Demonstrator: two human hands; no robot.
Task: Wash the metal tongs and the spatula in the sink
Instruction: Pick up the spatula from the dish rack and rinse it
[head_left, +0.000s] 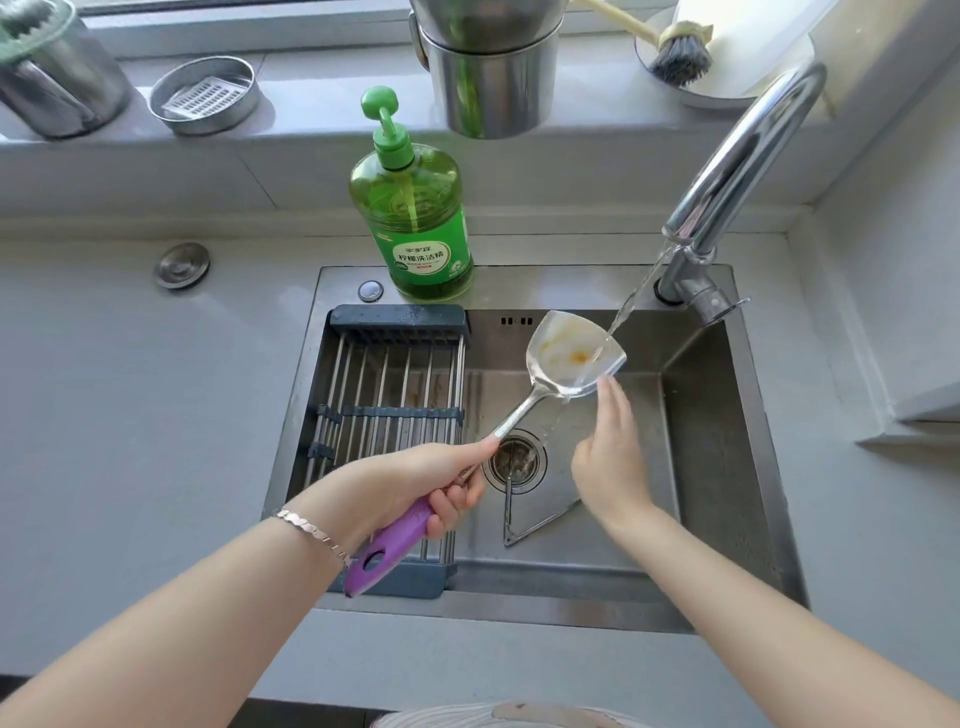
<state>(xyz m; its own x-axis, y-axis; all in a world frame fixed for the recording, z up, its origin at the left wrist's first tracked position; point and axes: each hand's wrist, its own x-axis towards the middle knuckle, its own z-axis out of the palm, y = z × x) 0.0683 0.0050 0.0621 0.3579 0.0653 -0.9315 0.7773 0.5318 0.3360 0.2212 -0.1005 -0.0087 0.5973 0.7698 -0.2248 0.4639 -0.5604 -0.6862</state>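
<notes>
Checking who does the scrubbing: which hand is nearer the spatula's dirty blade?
Right. The right hand has its fingers at the lower edge of the spatula blade; the left hand grips the purple handle, down the shaft.

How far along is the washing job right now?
Nothing looks finished. In hand: the left hand grips the spatula under the stream from the faucet; orange residue shows on its blade, the right hand at its edge. Left: the tongs, lying in the sink by the drain.
</notes>
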